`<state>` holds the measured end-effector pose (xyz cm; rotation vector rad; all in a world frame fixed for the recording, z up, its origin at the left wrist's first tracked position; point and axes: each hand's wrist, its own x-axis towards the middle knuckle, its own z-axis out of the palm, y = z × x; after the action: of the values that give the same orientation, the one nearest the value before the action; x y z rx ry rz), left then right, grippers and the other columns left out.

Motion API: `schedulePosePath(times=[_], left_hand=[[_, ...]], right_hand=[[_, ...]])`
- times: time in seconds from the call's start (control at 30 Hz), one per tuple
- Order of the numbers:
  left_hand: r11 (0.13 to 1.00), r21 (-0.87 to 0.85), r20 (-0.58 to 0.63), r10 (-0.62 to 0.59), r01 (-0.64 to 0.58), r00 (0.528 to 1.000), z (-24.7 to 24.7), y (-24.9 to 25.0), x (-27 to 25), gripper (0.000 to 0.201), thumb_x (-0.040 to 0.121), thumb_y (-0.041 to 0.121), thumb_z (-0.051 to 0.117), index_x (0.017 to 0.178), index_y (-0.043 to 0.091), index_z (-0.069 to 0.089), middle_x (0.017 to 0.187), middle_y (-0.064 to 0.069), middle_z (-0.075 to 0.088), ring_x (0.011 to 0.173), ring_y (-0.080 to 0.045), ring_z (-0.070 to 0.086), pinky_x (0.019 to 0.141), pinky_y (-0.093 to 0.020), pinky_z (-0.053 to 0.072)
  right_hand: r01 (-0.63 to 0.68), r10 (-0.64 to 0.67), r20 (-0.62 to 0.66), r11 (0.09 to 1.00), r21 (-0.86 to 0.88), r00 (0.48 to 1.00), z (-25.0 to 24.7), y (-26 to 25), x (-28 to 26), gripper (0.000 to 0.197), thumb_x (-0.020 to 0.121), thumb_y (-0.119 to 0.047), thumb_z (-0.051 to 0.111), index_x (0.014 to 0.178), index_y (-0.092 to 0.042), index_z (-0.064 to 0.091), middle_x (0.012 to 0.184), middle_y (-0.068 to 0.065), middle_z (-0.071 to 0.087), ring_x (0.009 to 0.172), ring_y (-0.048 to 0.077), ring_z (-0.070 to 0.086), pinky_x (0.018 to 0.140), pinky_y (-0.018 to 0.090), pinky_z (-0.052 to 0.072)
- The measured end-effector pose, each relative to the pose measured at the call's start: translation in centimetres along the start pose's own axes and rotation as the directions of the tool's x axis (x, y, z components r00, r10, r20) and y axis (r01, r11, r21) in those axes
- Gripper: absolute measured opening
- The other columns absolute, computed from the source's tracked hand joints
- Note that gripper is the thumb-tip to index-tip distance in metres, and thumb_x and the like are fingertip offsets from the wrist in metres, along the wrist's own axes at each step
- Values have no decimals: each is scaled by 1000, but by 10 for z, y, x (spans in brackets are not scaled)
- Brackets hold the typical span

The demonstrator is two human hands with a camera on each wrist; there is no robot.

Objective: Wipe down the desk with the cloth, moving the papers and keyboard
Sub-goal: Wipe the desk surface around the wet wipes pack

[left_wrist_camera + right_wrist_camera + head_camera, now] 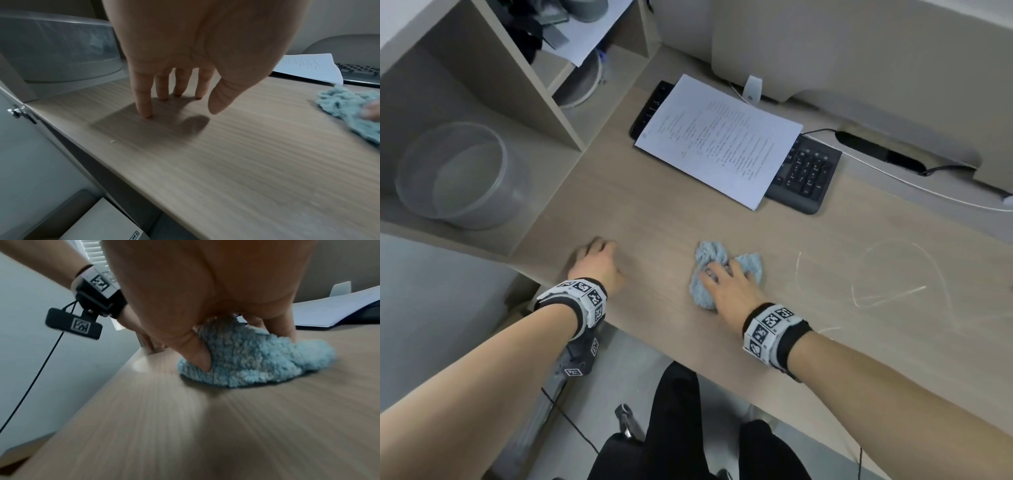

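Observation:
A fluffy light-blue cloth (722, 263) (251, 356) (345, 105) lies bunched on the wooden desk (825, 260) near its front edge. My right hand (726, 284) (205, 340) presses down on it, thumb and fingers dug into the pile. My left hand (595, 260) (174, 97) rests fingertips-down on bare desk to the left of the cloth, holding nothing. Further back, a printed sheet of paper (719, 140) (308, 68) (333, 311) lies on top of a black keyboard (808, 174), covering most of it.
A clear plastic tub (455, 174) sits in the shelf unit at the left. A monitor base (825, 51) and cables (893, 171) stand behind the keyboard. Faint streak marks (893, 274) show on the desk's right part. My legs and a chair are below the front edge.

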<state>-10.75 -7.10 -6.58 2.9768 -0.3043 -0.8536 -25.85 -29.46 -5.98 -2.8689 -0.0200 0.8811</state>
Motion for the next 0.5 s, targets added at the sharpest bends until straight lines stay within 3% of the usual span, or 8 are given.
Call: schedulePosePath(times=[0.13, 0.23, 0.3, 0.37, 0.5], left_hand=[[1000, 21, 14, 22, -23, 1000, -8, -6, 6, 57, 84, 16, 49, 141, 21, 43, 154, -5, 36, 136, -37, 34, 111, -42, 36], [998, 31, 30, 44, -45, 999, -12, -9, 8, 54, 85, 17, 49, 140, 23, 47, 154, -4, 38, 139, -33, 35, 113, -40, 34], [998, 35, 24, 51, -52, 998, -14, -9, 9, 52, 85, 16, 50, 137, 24, 51, 151, -4, 42, 138, -32, 39, 112, -39, 36], [997, 45, 11, 63, -63, 998, -16, -7, 9, 49, 85, 13, 50, 133, 22, 54, 148, -5, 47, 134, -33, 43, 109, -38, 38], [998, 53, 25, 46, -47, 999, -12, -7, 7, 55, 83, 12, 50, 136, 26, 50, 151, -3, 40, 135, -33, 39, 109, -40, 39]], right_hand=[[-129, 129, 7, 990, 63, 992, -3, 56, -5, 70, 91, -3, 51, 153, -13, 20, 162, 3, 8, 144, 41, 14, 114, 53, 29], [-307, 312, -11, 940, 148, 950, -19, 96, 9, 73, 87, -7, 55, 151, -11, 21, 162, 3, 9, 145, 42, 14, 113, 53, 32], [-366, 373, -12, 917, 157, 928, -29, 96, 23, 74, 85, -14, 59, 149, -11, 22, 160, 5, 10, 143, 46, 13, 109, 57, 34], [-337, 342, -11, 931, 140, 940, -33, 76, 35, 75, 85, -13, 58, 150, -11, 20, 159, 8, 9, 142, 49, 12, 109, 61, 31], [-47, 45, 50, 999, 23, 998, -13, 2, 34, 78, 92, -11, 50, 156, -14, 5, 164, 6, -5, 146, 47, -4, 116, 64, 11]])
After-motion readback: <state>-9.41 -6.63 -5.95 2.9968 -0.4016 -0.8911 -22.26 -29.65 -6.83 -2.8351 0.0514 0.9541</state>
